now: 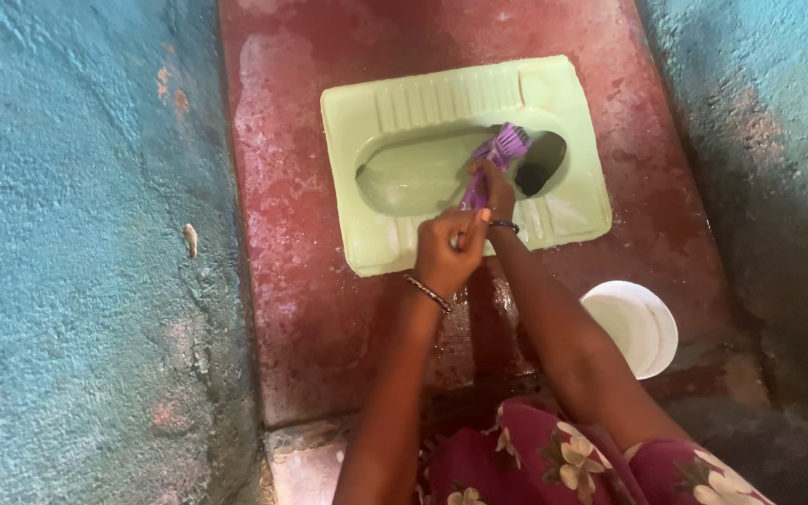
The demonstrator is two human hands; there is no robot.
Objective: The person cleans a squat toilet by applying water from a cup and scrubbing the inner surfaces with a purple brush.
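Here both hands, left [446,252] and right [496,187], close around the purple brush [502,150] inside the green squat pan [572,201]; a white bucket [642,327] sits at four o'clock.

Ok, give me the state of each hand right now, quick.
Left hand: closed around the end of the purple brush handle.
Right hand: closed on the same handle, nearer the bristles, inside the green squat pan.

A single head-worn view looks steeply down from above onto the pale green squat toilet pan [460,159], which sits in the upper middle at arm's reach. Blue walls [77,262] flank it on both sides, red floor [301,309] surrounds it.
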